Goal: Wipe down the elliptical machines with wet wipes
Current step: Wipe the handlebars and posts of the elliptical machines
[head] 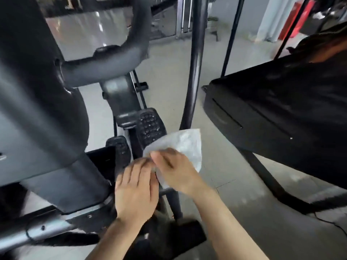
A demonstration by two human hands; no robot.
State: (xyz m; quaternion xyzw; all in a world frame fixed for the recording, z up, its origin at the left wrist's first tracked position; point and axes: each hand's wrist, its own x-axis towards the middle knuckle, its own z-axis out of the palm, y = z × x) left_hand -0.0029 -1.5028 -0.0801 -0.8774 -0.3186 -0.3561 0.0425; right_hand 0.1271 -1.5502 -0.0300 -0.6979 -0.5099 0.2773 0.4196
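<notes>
— Wipe [185, 141] in mid-air, white and half unfolded, above the studded pedals [150, 126], low between the two machines. Pinched at its near edge by the right hand [176, 171], fingers curled on the sheet.

— And the left hand [136, 188]?

— Pressed up beside the right, fingertips at the same edge. Probably pinching a corner to spread the sheet, though blurred where the two meet. Not yet touching any machine surface.

— Nearest surfaces?

— Grey elliptical frame [47, 113] and curved handlebar [105, 59] on the left, a slim upright pole [195, 62] just behind the wipe, a black machine housing [281, 113] to the right. Pale floor [225, 175] below.

— Risks from here?

— Likely tearing, if pulled apart too hard while damp. Could slip from a light pinch and land on the floor, picking up grit. Wiping while still bunched would leave streaks, and the pedal studs might snag the thin sheet.
</notes>
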